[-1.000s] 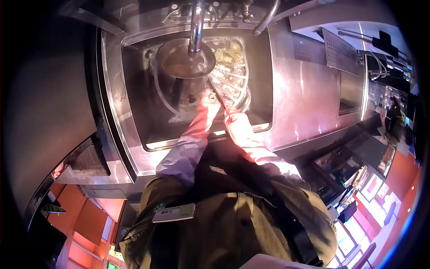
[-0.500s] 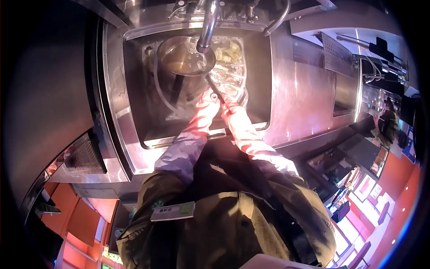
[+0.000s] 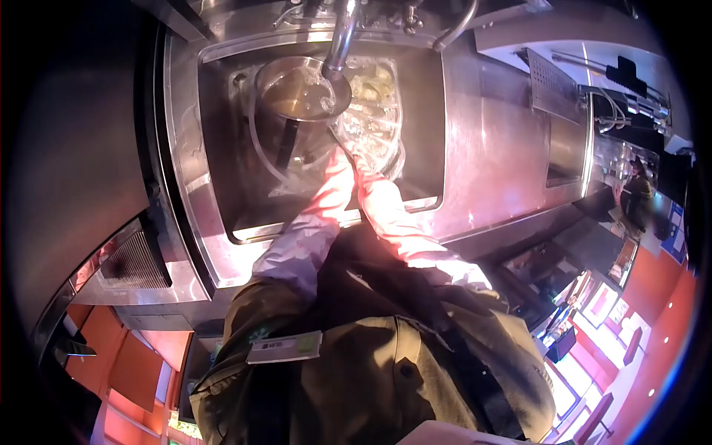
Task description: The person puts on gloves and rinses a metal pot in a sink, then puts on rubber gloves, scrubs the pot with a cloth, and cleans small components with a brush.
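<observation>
A round metal pot (image 3: pixel 278 115) holding cloudy brownish liquid with foam stands under the faucet (image 3: pixel 341 46) in the sink. From its near right rim a thin dark handle (image 3: pixel 340 139) runs down toward me. My left hand (image 3: pixel 338 162) and my right hand (image 3: pixel 362 162) are close together at this handle, both closed around its near end. Strong glare washes out the separate fingers. Pinkish coverings reach up both forearms. Right of the pot, a clear, wet, foamy mass (image 3: pixel 374 111) with pale yellowish pieces lies in the sink, its kind unclear.
Steel walls of the sink (image 3: pixel 443 133) surround the pot. A steel counter (image 3: pixel 493 141) extends right, with a perforated panel (image 3: pixel 552 85) and hanging utensils (image 3: pixel 627 74) beyond. A ribbed vent (image 3: pixel 136 257) lies at lower left. Another person (image 3: pixel 636 196) stands far right.
Both hands have shifted slightly left and closer together along the handle. The pot stays under the faucet. The whole view has moved a little.
</observation>
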The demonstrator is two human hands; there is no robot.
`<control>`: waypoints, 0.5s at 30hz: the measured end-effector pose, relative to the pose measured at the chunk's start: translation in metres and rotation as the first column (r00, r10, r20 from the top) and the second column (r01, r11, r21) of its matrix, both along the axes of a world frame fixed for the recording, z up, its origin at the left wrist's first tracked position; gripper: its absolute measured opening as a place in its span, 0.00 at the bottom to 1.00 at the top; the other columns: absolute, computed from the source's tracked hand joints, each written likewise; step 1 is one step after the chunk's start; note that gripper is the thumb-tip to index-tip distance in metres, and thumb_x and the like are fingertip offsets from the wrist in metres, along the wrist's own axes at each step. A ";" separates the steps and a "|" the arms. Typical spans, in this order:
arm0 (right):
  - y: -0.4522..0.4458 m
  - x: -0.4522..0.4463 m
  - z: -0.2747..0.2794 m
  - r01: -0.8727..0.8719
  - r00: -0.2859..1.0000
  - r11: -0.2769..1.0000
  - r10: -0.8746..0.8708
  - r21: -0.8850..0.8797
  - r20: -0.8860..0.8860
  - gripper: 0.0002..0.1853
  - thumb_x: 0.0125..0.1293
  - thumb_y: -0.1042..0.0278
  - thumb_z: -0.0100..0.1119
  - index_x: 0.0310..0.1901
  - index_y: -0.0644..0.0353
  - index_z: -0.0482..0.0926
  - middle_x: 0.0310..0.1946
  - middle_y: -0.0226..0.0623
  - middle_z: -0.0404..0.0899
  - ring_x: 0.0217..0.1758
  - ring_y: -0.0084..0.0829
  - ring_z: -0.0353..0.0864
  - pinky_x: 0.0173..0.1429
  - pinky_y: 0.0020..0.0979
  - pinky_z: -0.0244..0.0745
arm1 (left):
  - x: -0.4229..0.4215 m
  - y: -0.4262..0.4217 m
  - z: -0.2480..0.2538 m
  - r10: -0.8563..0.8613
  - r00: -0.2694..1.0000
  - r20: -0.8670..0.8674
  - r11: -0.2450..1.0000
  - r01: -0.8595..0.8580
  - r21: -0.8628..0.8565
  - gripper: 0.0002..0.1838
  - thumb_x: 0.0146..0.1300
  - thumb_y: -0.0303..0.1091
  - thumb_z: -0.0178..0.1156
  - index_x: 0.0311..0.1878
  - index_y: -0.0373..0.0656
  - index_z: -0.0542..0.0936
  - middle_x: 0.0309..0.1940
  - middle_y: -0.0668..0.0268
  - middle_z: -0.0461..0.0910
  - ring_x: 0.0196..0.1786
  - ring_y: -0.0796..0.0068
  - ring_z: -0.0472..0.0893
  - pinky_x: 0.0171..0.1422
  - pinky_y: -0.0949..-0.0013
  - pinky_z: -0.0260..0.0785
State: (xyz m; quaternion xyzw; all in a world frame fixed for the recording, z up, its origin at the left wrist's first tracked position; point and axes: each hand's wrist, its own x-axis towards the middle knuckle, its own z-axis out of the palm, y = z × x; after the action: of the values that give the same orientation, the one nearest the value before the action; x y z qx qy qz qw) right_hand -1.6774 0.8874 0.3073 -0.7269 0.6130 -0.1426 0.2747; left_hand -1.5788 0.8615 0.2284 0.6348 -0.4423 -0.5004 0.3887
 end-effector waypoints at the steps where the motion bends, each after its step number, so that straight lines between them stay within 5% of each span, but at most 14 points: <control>1: 0.003 0.000 0.004 0.022 0.999 0.999 -0.023 0.042 0.035 0.15 0.63 0.70 0.44 0.50 0.58 0.74 0.25 0.47 0.77 0.29 0.47 0.77 0.33 0.40 0.72 | 0.000 0.000 0.001 -0.004 1.000 -0.005 1.000 0.004 0.003 0.09 0.60 0.31 0.52 0.43 0.45 0.76 0.34 0.60 0.78 0.39 0.62 0.78 0.43 0.63 0.70; 3: -0.008 0.001 0.010 0.034 0.993 0.995 -0.045 0.099 0.110 0.14 0.63 0.68 0.45 0.48 0.58 0.75 0.25 0.47 0.76 0.28 0.47 0.76 0.32 0.39 0.72 | 0.002 -0.003 -0.001 -0.003 1.000 -0.025 1.000 0.003 0.002 0.09 0.60 0.31 0.52 0.43 0.45 0.76 0.33 0.61 0.78 0.39 0.63 0.78 0.42 0.63 0.70; 5: -0.015 0.000 0.033 0.162 0.981 0.976 -0.176 0.146 0.082 0.19 0.66 0.69 0.40 0.58 0.54 0.70 0.27 0.50 0.77 0.31 0.46 0.78 0.36 0.39 0.74 | 0.004 -0.003 0.000 0.002 0.999 -0.032 1.000 -0.001 0.007 0.09 0.60 0.31 0.52 0.43 0.45 0.76 0.33 0.61 0.78 0.38 0.63 0.78 0.42 0.64 0.70; 8: -0.009 0.009 0.033 0.060 0.994 0.976 -0.039 0.208 -0.106 0.16 0.68 0.67 0.41 0.54 0.59 0.74 0.27 0.41 0.78 0.30 0.33 0.78 0.36 0.33 0.72 | -0.004 0.000 0.010 0.020 1.000 0.024 1.000 -0.019 -0.018 0.09 0.60 0.31 0.52 0.43 0.45 0.76 0.33 0.61 0.78 0.38 0.64 0.78 0.41 0.64 0.70; 10: -0.013 0.004 0.012 -0.101 0.968 0.971 0.146 0.215 -0.205 0.23 0.66 0.70 0.38 0.64 0.54 0.62 0.32 0.52 0.79 0.33 0.50 0.79 0.37 0.45 0.73 | -0.002 -0.003 0.005 0.015 0.999 -0.043 1.000 -0.016 -0.002 0.09 0.60 0.31 0.52 0.43 0.45 0.76 0.32 0.62 0.78 0.37 0.65 0.78 0.40 0.64 0.70; 14: -0.025 0.012 0.020 0.078 0.983 0.951 -0.023 0.301 -0.183 0.16 0.69 0.68 0.42 0.55 0.56 0.73 0.32 0.37 0.81 0.32 0.29 0.79 0.37 0.31 0.72 | 0.003 -0.010 -0.006 -0.002 0.990 -0.138 1.000 0.004 0.012 0.09 0.60 0.31 0.52 0.43 0.45 0.76 0.32 0.62 0.78 0.36 0.65 0.78 0.39 0.64 0.70; 15: -0.026 0.007 0.026 0.103 0.993 0.956 -0.082 0.276 -0.087 0.17 0.70 0.65 0.39 0.57 0.56 0.71 0.32 0.42 0.80 0.34 0.35 0.79 0.38 0.34 0.72 | 0.002 -0.009 -0.003 -0.002 0.993 -0.114 1.000 0.003 0.005 0.09 0.60 0.31 0.52 0.43 0.45 0.76 0.32 0.62 0.78 0.36 0.66 0.78 0.39 0.64 0.70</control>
State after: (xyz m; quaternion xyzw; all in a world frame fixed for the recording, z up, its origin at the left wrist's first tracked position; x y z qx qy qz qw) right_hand -1.6701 0.8616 0.3333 -0.6563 0.6700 -0.0401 0.3446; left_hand -1.5772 0.8527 0.2253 0.6054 -0.4189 -0.5375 0.4112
